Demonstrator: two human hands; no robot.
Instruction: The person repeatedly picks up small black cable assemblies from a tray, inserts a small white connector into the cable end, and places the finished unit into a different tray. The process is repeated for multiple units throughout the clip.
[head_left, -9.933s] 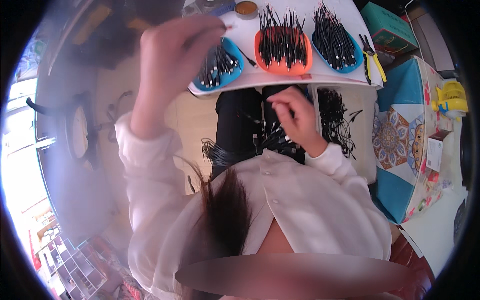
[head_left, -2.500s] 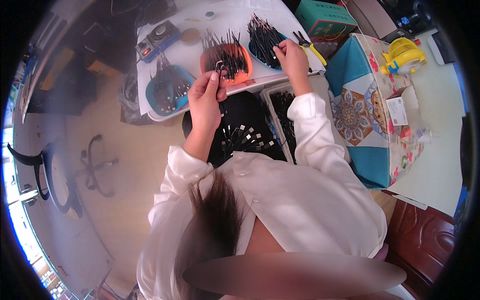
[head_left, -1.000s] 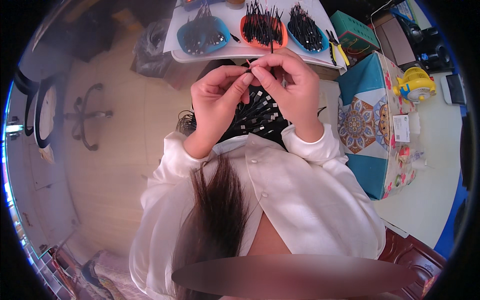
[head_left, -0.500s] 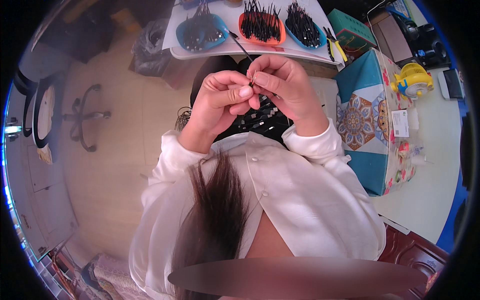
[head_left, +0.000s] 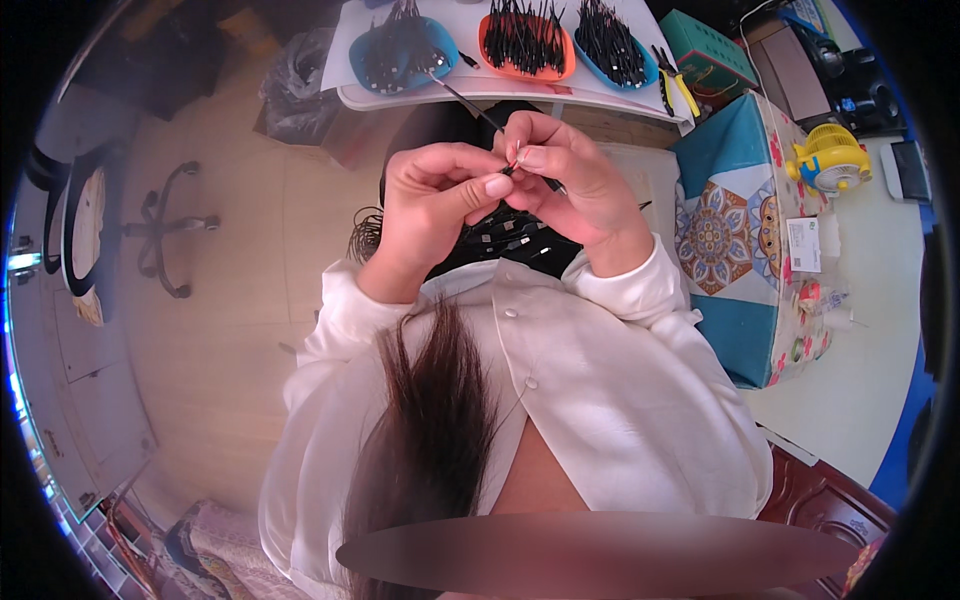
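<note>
In front of my chest both hands meet over a thin black cable (head_left: 462, 99) with fine coloured wires at its stripped end. My left hand (head_left: 437, 200) pinches the cable between thumb and forefinger, just below the bare wires. Thumb and forefinger of my right hand (head_left: 572, 178) close on the wire tips from the other side. The cable's far part slants up and left past my fingers toward the table edge. Several more black cables with metal plugs (head_left: 512, 237) lie on my lap beneath the hands.
A white table (head_left: 410, 99) ahead holds a blue bowl (head_left: 362, 72), an orange bowl (head_left: 570, 66) and another blue bowl (head_left: 640, 80), all heaped with black cables. Yellow-handled pliers (head_left: 686, 95) lie at its right. A cloth-covered box (head_left: 735, 335) and yellow fan (head_left: 832, 160) stand rightward.
The cable's far part has swung left and lower. My fingers have shifted slightly at the wire end, and both hands still hold the cable.
</note>
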